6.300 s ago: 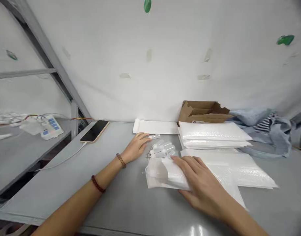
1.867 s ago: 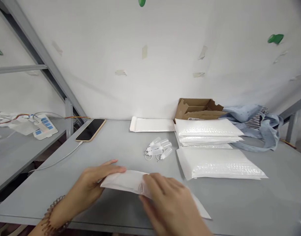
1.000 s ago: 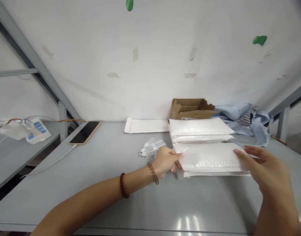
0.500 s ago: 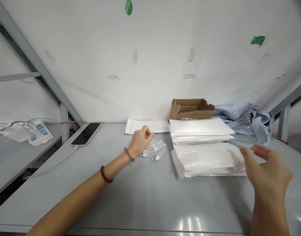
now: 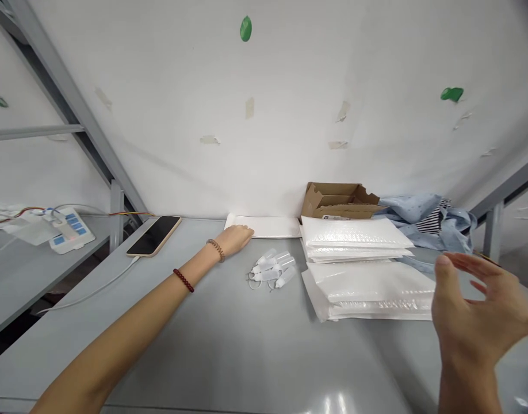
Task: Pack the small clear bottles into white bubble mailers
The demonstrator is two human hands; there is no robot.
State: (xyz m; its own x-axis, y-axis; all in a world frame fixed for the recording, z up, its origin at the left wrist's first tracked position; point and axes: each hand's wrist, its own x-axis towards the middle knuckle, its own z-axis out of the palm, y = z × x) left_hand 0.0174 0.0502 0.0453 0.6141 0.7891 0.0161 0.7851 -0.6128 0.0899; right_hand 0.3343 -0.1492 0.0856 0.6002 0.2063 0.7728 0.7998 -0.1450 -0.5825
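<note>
My left hand (image 5: pixel 235 239) is closed at the left part of a white padded envelope (image 5: pixel 275 227) lying flat along the wall; its fingertips are hidden from me. Just in front and to the right lies a small heap of clear plastic dropper bottles (image 5: pixel 270 269) with white caps and loops. My right hand (image 5: pixel 479 310) hovers at the right with thumb and fingers apart, holding nothing. It is beside the front pile of white padded envelopes (image 5: pixel 371 287). Another pile of padded envelopes (image 5: pixel 359 234) lies behind that one.
An open cardboard box (image 5: pixel 341 201) stands against the wall, with a light blue cloth (image 5: pixel 423 215) to its right. At the left lies a phone (image 5: pixel 155 236) on a white cable. A power strip (image 5: pixel 69 231) sits on the neighbouring table beyond the metal frame (image 5: pixel 83 121).
My left hand has moved from above the dropper bottles back and left to the padded envelope by the wall. My right hand has shifted slightly right, still open. The view has tilted a little.
</note>
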